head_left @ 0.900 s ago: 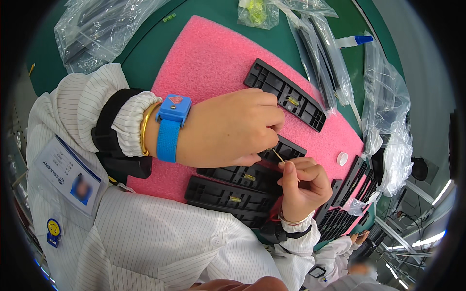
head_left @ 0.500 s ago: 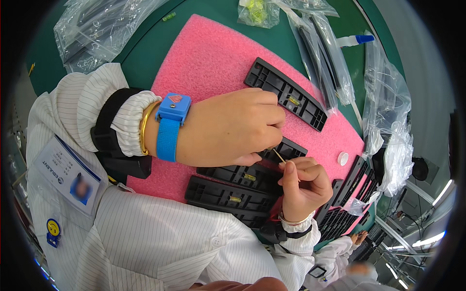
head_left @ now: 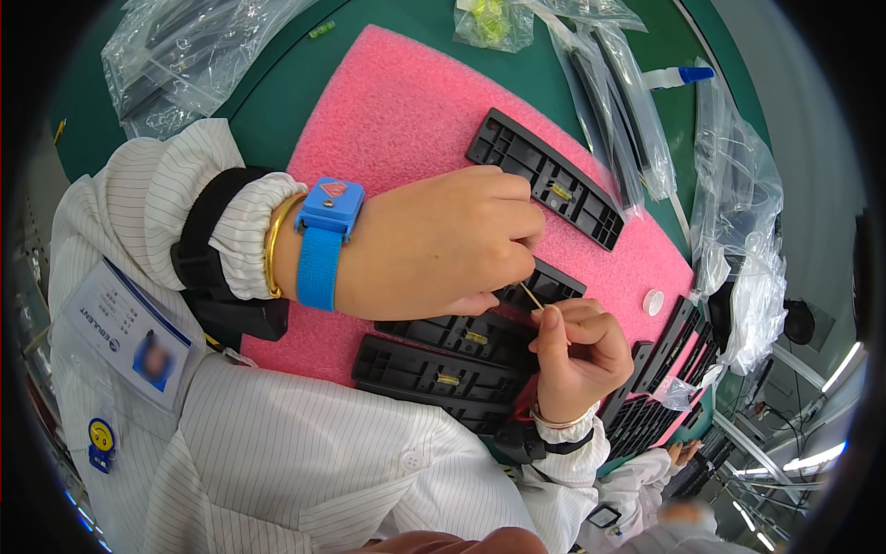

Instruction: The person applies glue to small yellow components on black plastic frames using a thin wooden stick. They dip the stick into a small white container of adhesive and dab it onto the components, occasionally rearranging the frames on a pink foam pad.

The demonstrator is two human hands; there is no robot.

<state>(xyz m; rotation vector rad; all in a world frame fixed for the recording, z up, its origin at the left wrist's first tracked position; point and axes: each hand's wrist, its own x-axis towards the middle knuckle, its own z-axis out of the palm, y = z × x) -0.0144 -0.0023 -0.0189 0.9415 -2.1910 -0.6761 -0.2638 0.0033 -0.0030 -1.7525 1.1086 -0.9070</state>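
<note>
My left hand [head_left: 443, 242], wearing a blue wrist strap, is closed with curled fingers over a black ribbed plastic strip [head_left: 559, 281]. Whatever its fingertips grip is hidden beneath the hand. Between the thumb and forefinger of my right hand [head_left: 581, 355] is a thin pale wooden stick [head_left: 531, 295], its far end pointing at the left fingertips. Nearer to me lie more black plastic strips [head_left: 397, 363], two of them with a small yellow-green bubble vial [head_left: 448, 379] at the middle. Beyond my hands another black strip [head_left: 503, 148] rests with its own vial [head_left: 560, 191].
Pink foam [head_left: 397, 102] lies under the strips on a green table [head_left: 268, 88]. A white cap [head_left: 652, 302] and more black parts [head_left: 674, 351] are at the right. Clear bags [head_left: 189, 60] and a blue-capped bottle [head_left: 678, 77] lie around the foam. Another person's hand [head_left: 683, 452] shows at lower right.
</note>
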